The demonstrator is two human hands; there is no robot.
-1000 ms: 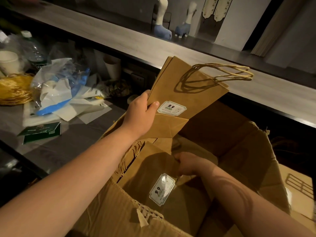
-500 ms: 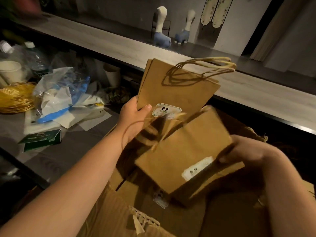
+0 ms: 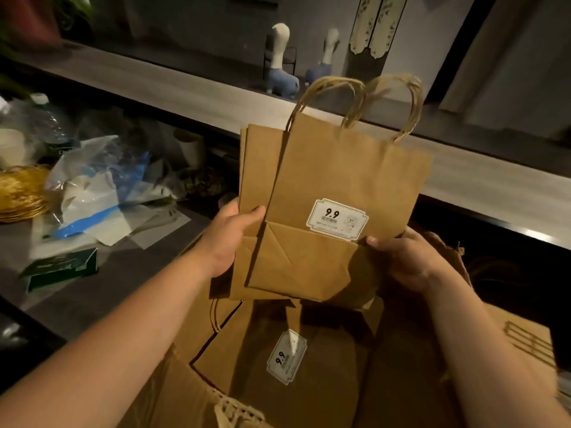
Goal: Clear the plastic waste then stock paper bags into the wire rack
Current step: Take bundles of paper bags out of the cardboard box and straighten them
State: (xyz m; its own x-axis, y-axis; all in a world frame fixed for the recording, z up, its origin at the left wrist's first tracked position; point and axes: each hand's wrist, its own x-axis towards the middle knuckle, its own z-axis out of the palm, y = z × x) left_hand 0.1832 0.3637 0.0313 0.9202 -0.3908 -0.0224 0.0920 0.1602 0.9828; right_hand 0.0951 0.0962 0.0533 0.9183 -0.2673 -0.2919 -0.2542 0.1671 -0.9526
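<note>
Both hands hold a small stack of flat brown paper bags (image 3: 340, 186) upright in the centre of the frame, above an open cardboard box (image 3: 191, 393) that fills the lower part. The left hand (image 3: 228, 239) has its grip pinching the stack's left edge, thumb across the front and fingers behind. The right hand (image 3: 404, 261) has its grip pinching the lower right corner of the front bag, thumb on the folded bottom flap. At least 2 bags show in the stack, the rear one offset to the left. The front bag carries a white label (image 3: 336, 219) printed "9.9", and its twisted paper handles (image 3: 358, 100) stand up at the top.

Inside the box, below the held stack, more bags (image 3: 247, 344) lie flat, and 1 of them shows the same kind of label (image 3: 286, 356).

On the grey table (image 3: 92, 291) at the left of the frame lies a heap of clear and blue plastic waste (image 3: 99, 186), beside a plastic bottle (image 3: 49, 125) and a golden wire basket (image 3: 21, 193) at the far left edge. A dark green carton (image 3: 61, 268) lies on the table nearer the camera. A paper cup (image 3: 191, 146) stands behind the plastic. Along the top, a pale ledge (image 3: 185, 91) holds 2 long-necked animal figurines (image 3: 281, 66).
</note>
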